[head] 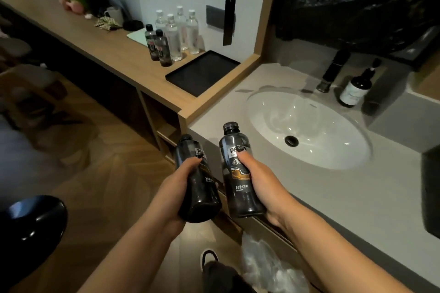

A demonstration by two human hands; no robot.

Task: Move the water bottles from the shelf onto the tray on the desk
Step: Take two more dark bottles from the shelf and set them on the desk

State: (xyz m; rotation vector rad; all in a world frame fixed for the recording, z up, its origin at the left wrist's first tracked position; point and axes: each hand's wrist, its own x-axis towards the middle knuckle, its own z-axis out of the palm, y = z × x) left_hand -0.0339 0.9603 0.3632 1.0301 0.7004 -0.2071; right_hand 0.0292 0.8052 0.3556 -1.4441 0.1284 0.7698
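Observation:
My left hand (177,188) grips a dark water bottle (197,195), tilted with its cap pointing away. My right hand (258,178) holds a second dark bottle (239,181) nearly upright, label facing me. Both bottles hang in front of the counter edge, below and nearer to me than the black tray (188,77), which lies bare on the wooden desk (107,40). Beside the tray's far left stand two more dark bottles (158,46) and several clear bottles (181,31) on the desk.
A white sink (307,126) with a black tap (333,69) and a dark soap bottle (354,87) lies to the right on the grey counter. A black tag (229,21) hangs over the tray. Open shelf compartments (162,123) sit under the desk. A black stool (31,221) stands at lower left.

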